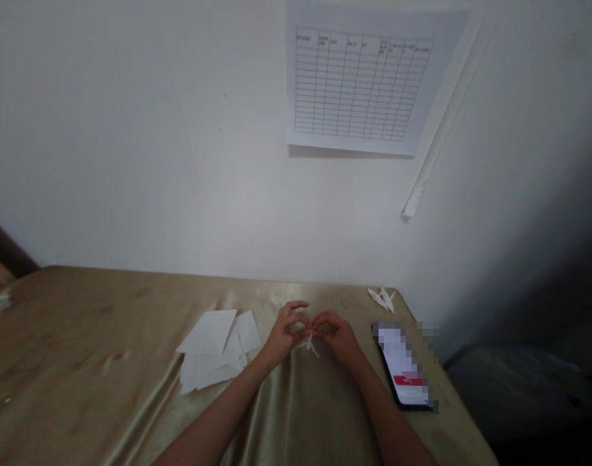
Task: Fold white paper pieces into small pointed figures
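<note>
Both hands meet over the middle of a table covered in shiny gold cloth [106, 349]. My left hand [286, 333] and my right hand [335, 336] pinch a small folded white paper piece [309, 343] between their fingertips. A point of the paper hangs down toward the cloth. Fingers of both hands are curled and pressed together on it.
A loose pile of white paper sheets [216, 353] lies just left of my left hand. A phone [403, 366] with a lit screen lies to the right, near the table's edge. A small folded paper figure [382, 298] sits at the far right corner. A printed table sheet [361, 81] hangs on the wall.
</note>
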`<state>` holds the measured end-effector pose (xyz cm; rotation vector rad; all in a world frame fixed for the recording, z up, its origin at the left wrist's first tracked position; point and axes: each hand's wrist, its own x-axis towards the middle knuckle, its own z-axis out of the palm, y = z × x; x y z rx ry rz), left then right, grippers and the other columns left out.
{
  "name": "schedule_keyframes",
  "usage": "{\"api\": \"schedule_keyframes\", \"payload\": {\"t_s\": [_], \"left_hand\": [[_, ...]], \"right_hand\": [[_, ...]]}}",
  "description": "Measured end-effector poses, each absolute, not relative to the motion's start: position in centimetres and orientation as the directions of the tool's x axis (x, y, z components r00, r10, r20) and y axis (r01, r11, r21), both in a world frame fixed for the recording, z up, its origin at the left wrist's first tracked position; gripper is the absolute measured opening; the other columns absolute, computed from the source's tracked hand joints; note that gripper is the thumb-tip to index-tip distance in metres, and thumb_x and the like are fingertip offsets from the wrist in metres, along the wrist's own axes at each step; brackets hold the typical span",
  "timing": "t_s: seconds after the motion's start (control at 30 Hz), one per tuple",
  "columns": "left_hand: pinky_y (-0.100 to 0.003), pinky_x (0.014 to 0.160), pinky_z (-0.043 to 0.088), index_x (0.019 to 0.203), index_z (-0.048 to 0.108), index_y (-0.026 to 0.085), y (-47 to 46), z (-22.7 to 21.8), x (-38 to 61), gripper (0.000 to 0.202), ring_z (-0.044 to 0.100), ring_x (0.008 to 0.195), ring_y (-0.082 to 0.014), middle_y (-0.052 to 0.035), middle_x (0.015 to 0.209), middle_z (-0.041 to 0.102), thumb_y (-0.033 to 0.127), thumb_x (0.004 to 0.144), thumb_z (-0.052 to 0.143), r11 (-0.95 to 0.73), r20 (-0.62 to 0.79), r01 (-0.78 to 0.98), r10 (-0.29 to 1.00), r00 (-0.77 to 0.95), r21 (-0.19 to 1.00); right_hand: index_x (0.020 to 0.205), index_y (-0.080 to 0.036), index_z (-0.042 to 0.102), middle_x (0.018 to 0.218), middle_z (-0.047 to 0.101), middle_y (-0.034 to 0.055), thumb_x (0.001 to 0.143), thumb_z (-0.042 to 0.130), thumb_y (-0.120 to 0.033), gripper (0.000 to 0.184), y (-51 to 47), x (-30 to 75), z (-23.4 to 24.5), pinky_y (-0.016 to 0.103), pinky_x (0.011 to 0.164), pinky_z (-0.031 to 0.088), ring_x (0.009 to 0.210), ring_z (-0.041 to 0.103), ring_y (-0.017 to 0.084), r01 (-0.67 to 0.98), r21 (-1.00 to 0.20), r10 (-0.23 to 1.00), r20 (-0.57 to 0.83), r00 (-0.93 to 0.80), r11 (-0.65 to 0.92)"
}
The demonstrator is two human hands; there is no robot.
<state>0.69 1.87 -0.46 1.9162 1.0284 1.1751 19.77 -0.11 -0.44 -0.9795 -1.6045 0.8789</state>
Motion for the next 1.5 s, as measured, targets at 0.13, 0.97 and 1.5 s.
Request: {"api": "schedule_keyframes", "payload": {"t_s": [0.13,0.97,1.5], "left_hand": [[-0.048,0.113,0.038,0.076,0.074,0.023,1.89,-0.58,0.83,0.006,0.053,0.126,-0.0272,-0.0073,0.13,0.06,0.027,0.077,0.078,-0.481,0.396,0.282,0.865,0.309,0.83],[-0.048,0.108,0.043,0.081,0.078,0.028,1.96,-0.73,0.98,0.004,0.058,0.121,-0.0257,-0.0047,0.125,0.068,0.032,0.08,0.078,-0.549,0.492,0.4,0.835,0.245,0.734],[-0.049,0.11,0.042,0.082,0.08,0.03,2.17,-0.66,0.78,0.007,0.057,0.121,-0.0262,-0.0041,0.124,0.068,0.037,0.08,0.078,-0.519,0.49,0.408,0.853,0.183,0.751]], "right_hand": [[0.079,-0.024,0.071,0.093,0.067,0.0023,0.079,0.072,-0.03,0.006,-0.15,19.63,-0.62,0.034,0.093,0.047,0.096,0.063,0.02,0.213,-0.873,0.897,0.413,-0.159,0.44],[0.097,-0.024,0.069,0.092,0.071,0.0028,0.08,0.071,-0.036,0.02,0.03,19.38,-1.27,0.035,0.088,0.05,0.091,0.065,0.021,0.284,-0.89,0.921,0.387,0.051,0.358],[0.081,-0.024,0.075,0.086,0.072,0.0042,0.083,0.072,-0.045,0.021,0.36,19.84,-1.43,0.035,0.086,0.048,0.087,0.064,0.021,0.338,-0.844,0.899,0.437,-0.013,0.415]]}}
